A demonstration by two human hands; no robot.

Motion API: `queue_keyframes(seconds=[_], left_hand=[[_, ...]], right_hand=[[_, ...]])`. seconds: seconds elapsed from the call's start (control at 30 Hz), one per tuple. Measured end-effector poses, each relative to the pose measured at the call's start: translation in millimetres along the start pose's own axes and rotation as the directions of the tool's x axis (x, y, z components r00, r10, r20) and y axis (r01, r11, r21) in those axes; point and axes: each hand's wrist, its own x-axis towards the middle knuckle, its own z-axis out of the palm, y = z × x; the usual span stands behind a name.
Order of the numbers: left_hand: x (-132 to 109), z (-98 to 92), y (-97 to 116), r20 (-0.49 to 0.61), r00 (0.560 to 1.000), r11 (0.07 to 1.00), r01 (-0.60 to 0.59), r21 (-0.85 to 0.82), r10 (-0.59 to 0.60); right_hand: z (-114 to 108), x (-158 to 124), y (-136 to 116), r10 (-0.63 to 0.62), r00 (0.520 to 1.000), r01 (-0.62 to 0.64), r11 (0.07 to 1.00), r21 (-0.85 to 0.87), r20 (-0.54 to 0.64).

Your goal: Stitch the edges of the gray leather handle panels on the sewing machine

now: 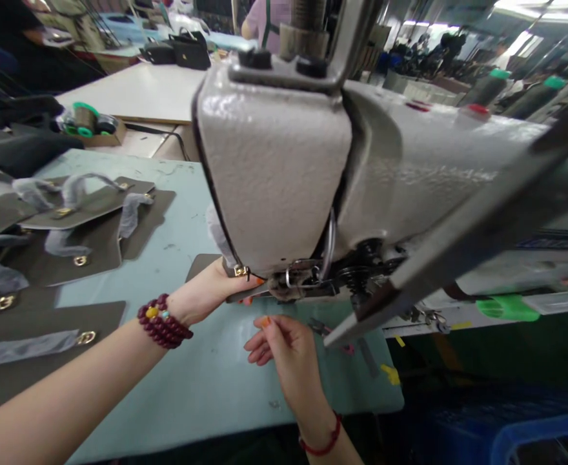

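Note:
A large sewing machine head (274,155) fills the middle of the head view. My left hand (216,284), below a beaded bracelet, grips a grey-brown panel (201,263) with a gold buckle (241,270) at the machine's lower left; part of the panel is hidden behind the hand and machine. To the right, my right hand (284,345) is held over the pale green table with its fingers loosely curled and apart, and nothing shows in it. The needle area is mostly hidden.
Several panels (90,248) with wrapped handles lie at the left of the table (177,400). Small pliers (319,327) are right of my right hand. A grey bar (458,226) crosses the right side. Thread spools (86,119) sit behind; a person (267,22) is in the background.

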Motion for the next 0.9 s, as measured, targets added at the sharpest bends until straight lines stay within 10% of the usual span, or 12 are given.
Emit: queue_keyframes(seconds=[0.47, 0.9], left_hand=[[-24.1, 34.4, -23.1, -0.365, 0.929, 0.995, 0.032, -0.093, -0.064], [-33.7, 109.5, -43.7, -0.728, 0.666, 0.92, -0.164, -0.357, -0.164]], right_hand=[[-6.0, -7.3, 3.4, -0.026, 1.0, 0.026, 0.999, 0.035, -0.007], [-26.3, -13.9, -0.1, -0.058, 0.998, 0.058, 0.998, 0.033, 0.0]])
